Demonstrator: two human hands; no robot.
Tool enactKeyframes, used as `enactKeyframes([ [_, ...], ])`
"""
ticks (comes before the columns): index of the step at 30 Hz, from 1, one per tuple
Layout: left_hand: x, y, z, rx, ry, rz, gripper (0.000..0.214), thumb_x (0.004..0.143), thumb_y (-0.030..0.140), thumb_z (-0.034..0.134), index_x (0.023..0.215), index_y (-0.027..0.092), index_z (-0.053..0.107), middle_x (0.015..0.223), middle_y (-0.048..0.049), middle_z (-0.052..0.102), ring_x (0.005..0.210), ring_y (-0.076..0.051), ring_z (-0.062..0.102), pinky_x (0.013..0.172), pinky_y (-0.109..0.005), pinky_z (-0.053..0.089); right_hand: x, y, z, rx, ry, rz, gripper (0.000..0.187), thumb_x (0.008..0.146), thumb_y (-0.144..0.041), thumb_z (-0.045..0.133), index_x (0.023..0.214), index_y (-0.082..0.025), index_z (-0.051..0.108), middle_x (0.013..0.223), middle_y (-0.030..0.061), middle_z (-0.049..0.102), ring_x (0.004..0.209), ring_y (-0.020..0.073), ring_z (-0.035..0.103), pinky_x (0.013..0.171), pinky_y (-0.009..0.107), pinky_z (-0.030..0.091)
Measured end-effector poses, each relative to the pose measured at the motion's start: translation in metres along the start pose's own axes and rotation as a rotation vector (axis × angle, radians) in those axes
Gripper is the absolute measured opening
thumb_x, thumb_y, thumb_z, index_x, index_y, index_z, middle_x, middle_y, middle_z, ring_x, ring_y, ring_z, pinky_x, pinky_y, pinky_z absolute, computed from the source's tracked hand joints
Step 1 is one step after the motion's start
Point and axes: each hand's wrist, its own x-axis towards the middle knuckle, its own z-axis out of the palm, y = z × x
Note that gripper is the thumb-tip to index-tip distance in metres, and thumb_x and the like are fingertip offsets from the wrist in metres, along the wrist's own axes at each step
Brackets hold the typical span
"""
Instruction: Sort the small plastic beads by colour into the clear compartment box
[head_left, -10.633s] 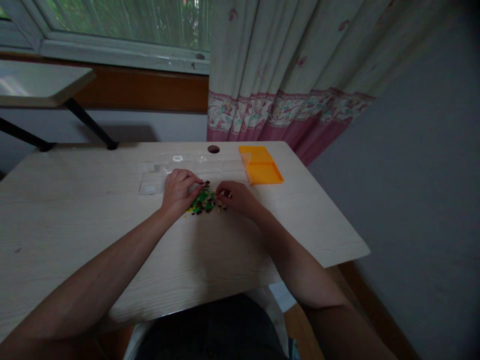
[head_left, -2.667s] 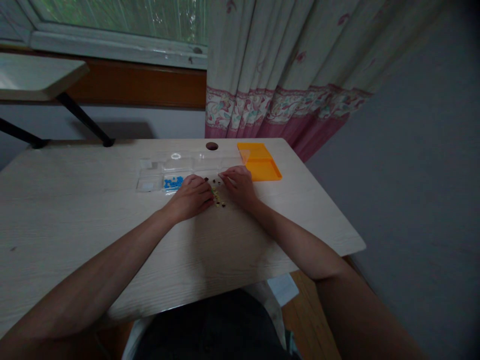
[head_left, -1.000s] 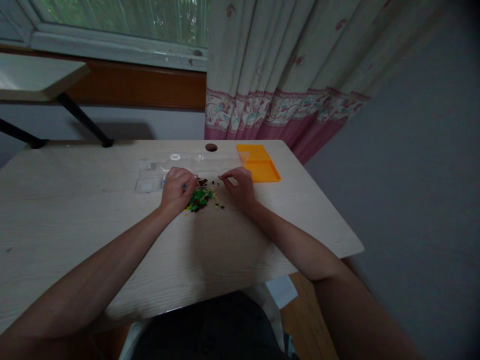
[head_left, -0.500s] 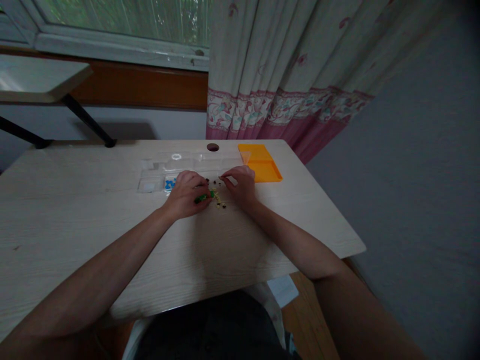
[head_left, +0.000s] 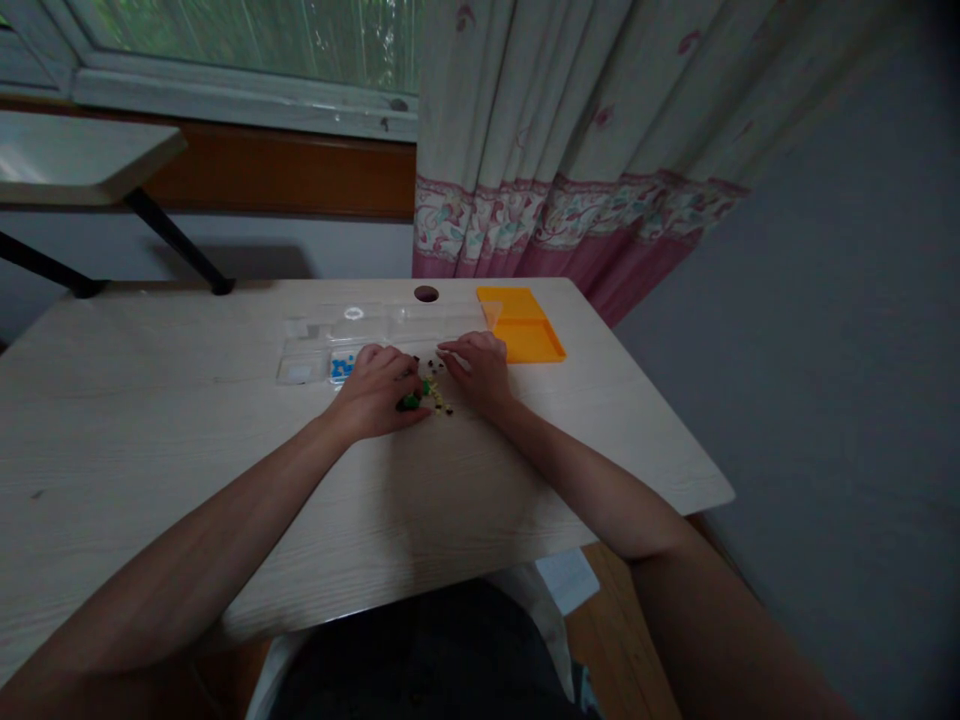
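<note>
My left hand (head_left: 375, 390) lies curled over a small heap of green, yellow and dark beads (head_left: 427, 390) on the pale wooden table (head_left: 187, 450), covering most of it; its fingertips pinch among the green ones. My right hand (head_left: 480, 370) rests just right of the heap, fingers bent, tips touching the near edge of a clear compartment box (head_left: 360, 335). One compartment of that box holds blue beads (head_left: 342, 366), seen just left of my left hand.
An orange lid or tray (head_left: 523, 326) lies at the box's right end. A round cable hole (head_left: 426, 294) is in the table behind it. A curtain hangs beyond the table; a second table stands at far left. The table's right edge drops to the floor.
My left hand has slid right from the box and settled over the bead heap, hiding most of the green beads and uncovering the blue ones. My right hand has barely moved.
</note>
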Motion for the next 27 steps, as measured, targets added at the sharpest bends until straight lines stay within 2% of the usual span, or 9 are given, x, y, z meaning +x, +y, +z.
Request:
enactKeyframes([
  [6, -0.0003, -0.0004, -0.0004, 0.023, -0.030, -0.030, 0.031, 0.087, 0.053, 0.062, 0.095, 0.024, 0.071, 0.109, -0.0054, 0.065, 0.106, -0.025, 0.053, 0.096, -0.045, 0.033, 0.0007, 0.0006, -0.0001, 0.005, -0.025, 0.006, 0.040, 0.100, -0.052, 0.045, 0.101, -0.027, 0.075, 0.096, 0.0044, 0.070, 0.096, 0.0210, 0.056, 0.088, 0.038, 0.034],
  [18, 0.0012, 0.0014, 0.0047, -0.039, -0.002, 0.073, 0.021, 0.091, 0.042, 0.060, 0.090, 0.024, 0.071, 0.103, -0.0051, 0.066, 0.103, -0.024, 0.055, 0.097, -0.046, 0.035, 0.0013, 0.0012, 0.0007, 0.035, -0.012, -0.013, 0.040, 0.100, -0.051, 0.045, 0.096, -0.024, 0.074, 0.093, 0.0045, 0.070, 0.093, 0.0204, 0.056, 0.087, 0.038, 0.036],
  [27, 0.0032, 0.0000, 0.0078, -0.058, -0.001, 0.123, 0.021, 0.096, 0.032, 0.053, 0.092, 0.022, 0.071, 0.099, -0.0061, 0.068, 0.103, -0.024, 0.057, 0.100, -0.046, 0.037, 0.0015, 0.0023, 0.0008, 0.024, -0.009, -0.041, 0.036, 0.101, -0.048, 0.047, 0.095, -0.023, 0.074, 0.092, 0.0045, 0.069, 0.093, 0.0199, 0.057, 0.087, 0.037, 0.036],
])
